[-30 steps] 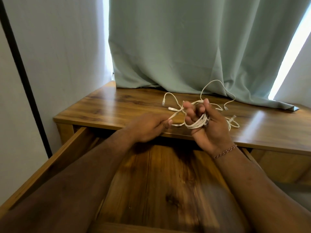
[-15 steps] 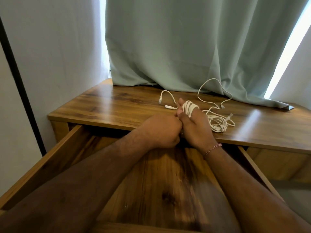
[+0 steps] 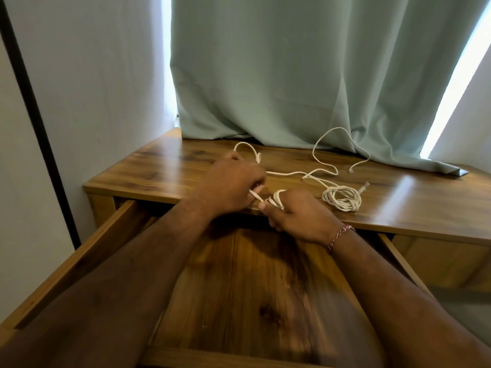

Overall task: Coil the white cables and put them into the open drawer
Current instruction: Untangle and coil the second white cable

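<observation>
My right hand (image 3: 300,216) is shut on a small coil of white cable (image 3: 277,200) wound around its fingers, just above the desk's front edge. My left hand (image 3: 233,184) pinches the free end of that cable, which runs between the two hands. A loop of cable (image 3: 247,148) arcs up behind my left hand. A second white cable lies on the desk to the right, partly gathered in a loose coil (image 3: 342,199), with a long strand (image 3: 332,144) curling toward the curtain. The open drawer (image 3: 252,288) lies below my forearms, its wooden bottom bare.
The wooden desk top (image 3: 159,171) stands in a corner against a pale wall. A green curtain (image 3: 292,75) hangs down onto the back of the desk. The drawer's left side wall (image 3: 79,258) runs toward me.
Both hands dropped lower toward the desk's front edge. My left hand drew away leftward from the right, pulling the cable end out. The second cable stayed on the desk.
</observation>
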`<move>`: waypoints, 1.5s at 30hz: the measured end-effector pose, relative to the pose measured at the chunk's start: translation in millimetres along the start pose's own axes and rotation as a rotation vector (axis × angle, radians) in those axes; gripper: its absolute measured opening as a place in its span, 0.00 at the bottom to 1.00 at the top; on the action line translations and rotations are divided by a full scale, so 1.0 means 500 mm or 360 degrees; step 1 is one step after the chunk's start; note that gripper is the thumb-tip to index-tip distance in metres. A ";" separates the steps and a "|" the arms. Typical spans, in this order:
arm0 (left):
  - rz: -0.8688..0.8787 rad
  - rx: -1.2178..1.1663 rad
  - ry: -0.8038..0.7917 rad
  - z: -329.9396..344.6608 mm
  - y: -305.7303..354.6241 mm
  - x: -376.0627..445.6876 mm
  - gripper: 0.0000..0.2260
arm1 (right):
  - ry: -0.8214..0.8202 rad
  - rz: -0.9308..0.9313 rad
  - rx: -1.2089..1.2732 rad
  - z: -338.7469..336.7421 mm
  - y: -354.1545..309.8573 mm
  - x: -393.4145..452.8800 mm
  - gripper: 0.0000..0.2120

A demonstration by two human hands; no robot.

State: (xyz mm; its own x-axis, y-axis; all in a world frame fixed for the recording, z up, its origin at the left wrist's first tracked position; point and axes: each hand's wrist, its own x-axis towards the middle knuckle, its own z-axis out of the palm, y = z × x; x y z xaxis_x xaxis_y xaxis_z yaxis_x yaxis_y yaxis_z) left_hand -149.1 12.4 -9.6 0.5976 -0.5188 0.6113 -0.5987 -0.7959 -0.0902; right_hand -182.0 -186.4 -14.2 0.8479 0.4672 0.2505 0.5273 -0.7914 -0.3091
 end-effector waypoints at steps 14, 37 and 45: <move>-0.0920 -0.0078 -0.0088 0.059 -0.068 -0.041 0.23 | 0.0092 0.0220 0.0094 0.009 0.019 -0.001 0.20; -0.1563 -0.2401 0.0184 0.021 -0.030 -0.003 0.15 | 0.0139 0.0415 0.0228 0.017 0.016 0.000 0.20; -0.1450 -0.1828 0.0021 0.017 -0.065 -0.018 0.19 | 0.0172 0.0478 0.0239 0.010 0.032 -0.001 0.20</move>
State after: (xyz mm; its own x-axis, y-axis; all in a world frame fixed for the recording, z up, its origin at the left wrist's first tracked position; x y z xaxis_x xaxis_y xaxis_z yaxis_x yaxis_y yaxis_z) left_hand -130.3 40.2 -19.0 0.9924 0.0246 0.1203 -0.1151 -0.1558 0.9811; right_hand -173.7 -197.3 -23.9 0.9600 0.1716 0.2210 0.2642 -0.8165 -0.5134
